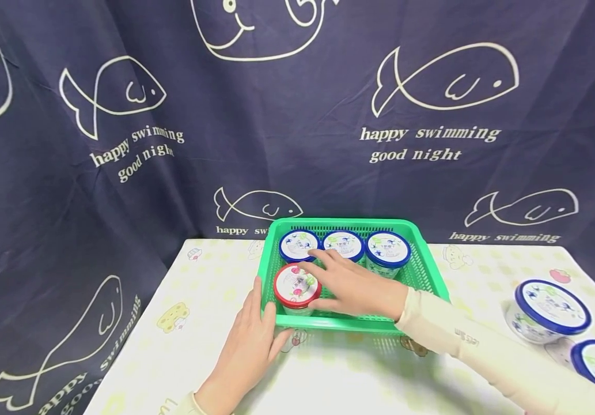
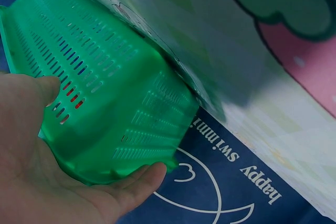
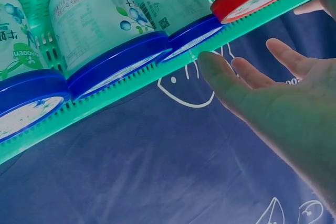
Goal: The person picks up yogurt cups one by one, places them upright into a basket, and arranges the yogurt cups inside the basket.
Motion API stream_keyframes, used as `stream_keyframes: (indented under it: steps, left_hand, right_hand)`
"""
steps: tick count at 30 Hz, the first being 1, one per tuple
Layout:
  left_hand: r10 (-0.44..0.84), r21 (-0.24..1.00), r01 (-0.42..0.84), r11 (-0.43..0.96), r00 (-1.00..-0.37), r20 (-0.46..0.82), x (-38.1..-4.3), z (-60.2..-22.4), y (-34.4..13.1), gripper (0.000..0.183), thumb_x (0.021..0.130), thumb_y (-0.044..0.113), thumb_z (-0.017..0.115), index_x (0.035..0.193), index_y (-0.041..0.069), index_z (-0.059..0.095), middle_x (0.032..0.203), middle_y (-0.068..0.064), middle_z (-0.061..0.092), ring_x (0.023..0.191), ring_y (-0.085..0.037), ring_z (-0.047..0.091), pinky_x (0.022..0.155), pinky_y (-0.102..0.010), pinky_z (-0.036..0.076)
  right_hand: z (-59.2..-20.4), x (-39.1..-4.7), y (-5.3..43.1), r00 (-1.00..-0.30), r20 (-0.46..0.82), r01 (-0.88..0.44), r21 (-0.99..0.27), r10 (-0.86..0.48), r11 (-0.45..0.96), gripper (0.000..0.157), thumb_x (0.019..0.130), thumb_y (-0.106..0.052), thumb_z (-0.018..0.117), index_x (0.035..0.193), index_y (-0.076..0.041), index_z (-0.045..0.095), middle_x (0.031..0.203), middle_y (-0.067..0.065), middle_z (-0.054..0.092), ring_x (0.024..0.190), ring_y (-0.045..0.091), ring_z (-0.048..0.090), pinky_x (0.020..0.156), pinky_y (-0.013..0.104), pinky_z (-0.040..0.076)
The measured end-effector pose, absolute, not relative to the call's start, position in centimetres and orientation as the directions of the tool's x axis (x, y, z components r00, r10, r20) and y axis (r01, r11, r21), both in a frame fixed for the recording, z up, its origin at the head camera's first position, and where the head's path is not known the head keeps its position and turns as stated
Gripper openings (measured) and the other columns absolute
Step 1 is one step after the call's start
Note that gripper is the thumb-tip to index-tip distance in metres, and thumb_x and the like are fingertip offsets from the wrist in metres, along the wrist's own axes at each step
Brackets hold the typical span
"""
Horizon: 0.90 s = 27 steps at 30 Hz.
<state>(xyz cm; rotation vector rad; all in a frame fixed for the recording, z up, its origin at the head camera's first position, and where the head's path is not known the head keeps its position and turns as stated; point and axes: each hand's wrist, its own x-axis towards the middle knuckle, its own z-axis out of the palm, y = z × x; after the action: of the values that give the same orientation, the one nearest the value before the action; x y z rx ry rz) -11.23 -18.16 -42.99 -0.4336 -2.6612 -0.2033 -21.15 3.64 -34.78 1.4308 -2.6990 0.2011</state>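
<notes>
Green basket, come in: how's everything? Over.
Left hand touching basket, near left corner. Right hand open at red-lidded tub, contact unclear. Nothing visibly blocking.

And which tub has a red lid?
The front-left tub inside the green basket. Its lid is red, while the three back-row tubs and the two tubs on the table have blue lids.
</notes>
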Motion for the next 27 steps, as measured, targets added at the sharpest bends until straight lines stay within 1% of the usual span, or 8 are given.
stream_keyframes:
  steps: [2, 5, 8, 12, 16, 19, 24, 27]
  left_hand:
    - [0.262, 0.078, 0.326, 0.942, -0.862, 0.433, -11.2, -43.0, -18.2, 0.048, 0.083, 0.051, 0.053, 0.1, 0.006, 0.044, 0.146, -0.025, 0.005, 0.129, -0.034, 0.024, 0.094, -0.045, 0.038]
    - [0.255, 0.078, 0.315, 0.946, -0.87, 0.422, -11.2, -42.9, -18.2, 0.048, 0.083, 0.051, 0.053, 0.1, 0.007, 0.044, 0.147, -0.024, 0.004, 0.13, -0.033, 0.024, 0.094, -0.044, 0.038]
    - [0.26, 0.08, 0.322, 0.943, -0.867, 0.425, -11.1, -42.9, -18.1, 0.048, 0.084, 0.05, 0.053, 0.101, 0.006, 0.043, 0.147, -0.025, 0.004, 0.13, -0.034, 0.024, 0.095, -0.045, 0.037]
    - [0.267, 0.084, 0.337, 0.938, -0.854, 0.446, -11.1, -43.0, -18.1, 0.048, 0.083, 0.048, 0.055, 0.1, 0.005, 0.043, 0.146, -0.026, 0.007, 0.128, -0.035, 0.026, 0.094, -0.046, 0.037]
    - [0.255, 0.092, 0.327, 0.941, -0.858, 0.446, -11.2, -43.1, -18.0, 0.048, 0.082, 0.049, 0.056, 0.101, 0.006, 0.044, 0.146, -0.025, 0.007, 0.128, -0.034, 0.026, 0.094, -0.046, 0.037]
    - [0.247, 0.09, 0.316, 0.944, -0.863, 0.441, -11.2, -43.2, -18.0, 0.048, 0.082, 0.049, 0.056, 0.101, 0.007, 0.044, 0.147, -0.025, 0.007, 0.129, -0.034, 0.025, 0.094, -0.046, 0.038]
    - [0.248, 0.085, 0.315, 0.945, -0.863, 0.441, -11.2, -43.1, -18.0, 0.048, 0.083, 0.051, 0.054, 0.1, 0.007, 0.044, 0.147, -0.024, 0.006, 0.129, -0.034, 0.025, 0.094, -0.046, 0.038]
    - [0.247, 0.088, 0.315, 0.945, -0.863, 0.44, -11.1, -43.1, -18.0, 0.048, 0.083, 0.051, 0.053, 0.099, 0.007, 0.044, 0.147, -0.024, 0.005, 0.129, -0.034, 0.025, 0.094, -0.046, 0.038]
  right_hand:
    - [-34.7, -21.1, 3.8, -0.559, 0.142, -0.829, -0.067, -0.817, 0.555, 0.081, 0.076, -0.073, 0.032, 0.14, -0.022, 0.029, 0.142, 0.009, 0.03, 0.125, 0.027, 0.033, 0.092, 0.044, 0.04]
    - [-34.7, -21.1, 3.9, -0.562, 0.145, -0.826, -0.066, -0.814, 0.559, 0.078, 0.078, -0.069, 0.039, 0.139, -0.022, 0.029, 0.141, 0.01, 0.03, 0.126, 0.029, 0.032, 0.093, 0.045, 0.04]
    - [-34.5, -21.1, 4.1, -0.564, 0.141, -0.825, -0.068, -0.813, 0.561, 0.077, 0.078, -0.067, 0.041, 0.139, -0.023, 0.029, 0.141, 0.008, 0.03, 0.127, 0.028, 0.03, 0.092, 0.045, 0.04]
    - [-34.3, -20.8, 4.6, -0.57, 0.142, -0.821, -0.053, -0.809, 0.569, 0.075, 0.078, -0.068, 0.037, 0.139, -0.024, 0.029, 0.141, 0.004, 0.029, 0.128, 0.025, 0.029, 0.091, 0.043, 0.041]
    - [-34.2, -20.7, 5.2, -0.575, 0.164, -0.816, -0.054, -0.801, 0.575, 0.072, 0.079, -0.06, 0.051, 0.138, -0.025, 0.03, 0.141, 0.003, 0.03, 0.126, 0.022, 0.03, 0.091, 0.042, 0.042]
    - [-34.2, -20.5, 5.8, -0.572, 0.185, -0.818, -0.049, -0.799, 0.573, 0.069, 0.08, -0.056, 0.054, 0.138, -0.026, 0.031, 0.139, 0.003, 0.032, 0.126, 0.021, 0.031, 0.092, 0.042, 0.041]
    - [-33.9, -20.0, 7.1, -0.573, 0.193, -0.817, -0.057, -0.796, 0.574, 0.068, 0.082, -0.063, 0.041, 0.138, -0.026, 0.03, 0.139, 0.003, 0.032, 0.126, 0.021, 0.031, 0.096, 0.041, 0.037]
    - [-33.7, -19.8, 7.7, -0.58, 0.203, -0.813, -0.077, -0.789, 0.578, 0.068, 0.082, -0.064, 0.036, 0.138, -0.026, 0.03, 0.139, 0.003, 0.032, 0.125, 0.021, 0.031, 0.097, 0.041, 0.037]
